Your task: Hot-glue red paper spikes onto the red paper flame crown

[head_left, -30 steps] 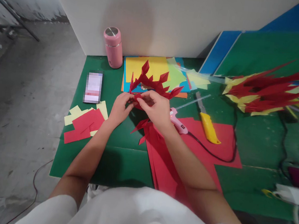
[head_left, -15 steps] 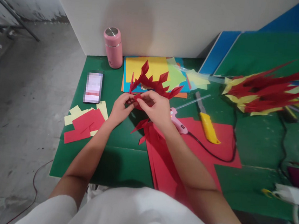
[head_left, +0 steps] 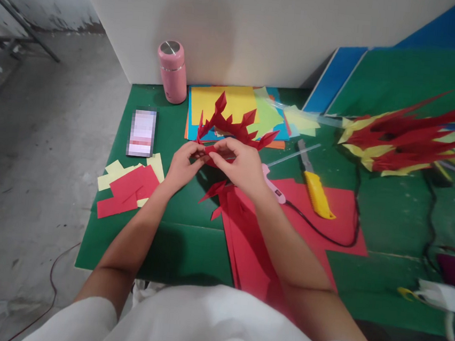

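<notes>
Both hands meet over the green table (head_left: pixel 172 245) and pinch a small folded red paper piece (head_left: pixel 213 155). My left hand (head_left: pixel 181 167) grips its left end with closed fingers. My right hand (head_left: pixel 240 167) pinches its right part between thumb and fingertips. Just behind the hands lies a spiky chain of folded red paper (head_left: pixel 235 125). Under my right forearm lie red paper sheets (head_left: pixel 253 237) and more pointed red folds (head_left: pixel 219 191).
A pink glue gun (head_left: pixel 273 184) and a yellow utility knife (head_left: pixel 315 187) lie right of my hands. A phone (head_left: pixel 141 131), a pink flask (head_left: pixel 172 72), coloured paper sheets (head_left: pixel 234 104) and cut red and yellow scraps (head_left: pixel 129 185) surround them. A red-and-yellow spiky paper piece (head_left: pixel 411 137) sits far right.
My right hand has shifted slightly right and turned a little, working the red piece; the left hand keeps its grip. Nothing else has moved.
</notes>
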Available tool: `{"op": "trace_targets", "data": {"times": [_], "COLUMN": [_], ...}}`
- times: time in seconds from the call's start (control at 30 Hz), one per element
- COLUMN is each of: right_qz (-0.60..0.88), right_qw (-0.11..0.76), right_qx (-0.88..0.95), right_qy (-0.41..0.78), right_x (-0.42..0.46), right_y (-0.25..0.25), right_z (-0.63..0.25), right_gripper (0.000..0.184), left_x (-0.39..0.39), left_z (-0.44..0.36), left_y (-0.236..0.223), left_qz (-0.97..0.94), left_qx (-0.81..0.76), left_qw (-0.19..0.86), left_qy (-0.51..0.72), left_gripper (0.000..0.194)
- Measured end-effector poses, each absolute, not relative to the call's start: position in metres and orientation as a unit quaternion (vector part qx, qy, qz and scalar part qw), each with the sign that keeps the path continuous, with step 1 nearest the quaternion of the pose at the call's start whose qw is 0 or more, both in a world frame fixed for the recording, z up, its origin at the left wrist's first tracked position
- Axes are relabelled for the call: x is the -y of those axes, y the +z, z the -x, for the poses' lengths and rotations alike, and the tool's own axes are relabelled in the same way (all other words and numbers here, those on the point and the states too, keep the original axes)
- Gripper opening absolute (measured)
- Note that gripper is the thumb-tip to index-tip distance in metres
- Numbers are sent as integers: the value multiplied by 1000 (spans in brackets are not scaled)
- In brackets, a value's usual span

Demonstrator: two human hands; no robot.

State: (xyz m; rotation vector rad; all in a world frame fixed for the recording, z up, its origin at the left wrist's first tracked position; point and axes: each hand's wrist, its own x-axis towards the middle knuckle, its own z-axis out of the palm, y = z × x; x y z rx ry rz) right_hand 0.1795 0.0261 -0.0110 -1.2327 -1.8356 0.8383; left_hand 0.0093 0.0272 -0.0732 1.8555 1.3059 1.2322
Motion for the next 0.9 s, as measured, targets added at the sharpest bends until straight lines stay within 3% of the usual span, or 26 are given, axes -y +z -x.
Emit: {"op": "trace_targets", "data": {"times": [0.6,0.9], "right_qz": [500,502], "right_qw": [390,391], "right_qx": [697,697], "right_qy": [334,329], "right_x": [-26,-27], "right_y": [-16,-15], "right_z": [-176,-177], "right_gripper": [5,4], "left_x": [-26,-26], "left_z": [-7,-7], "left_y": [-71,-72], "left_qz": [-709,-706], "left_qx": [-485,-480], "left_qw": [260,261], "left_qy": [440,451], "left_gripper": [2,11]}}
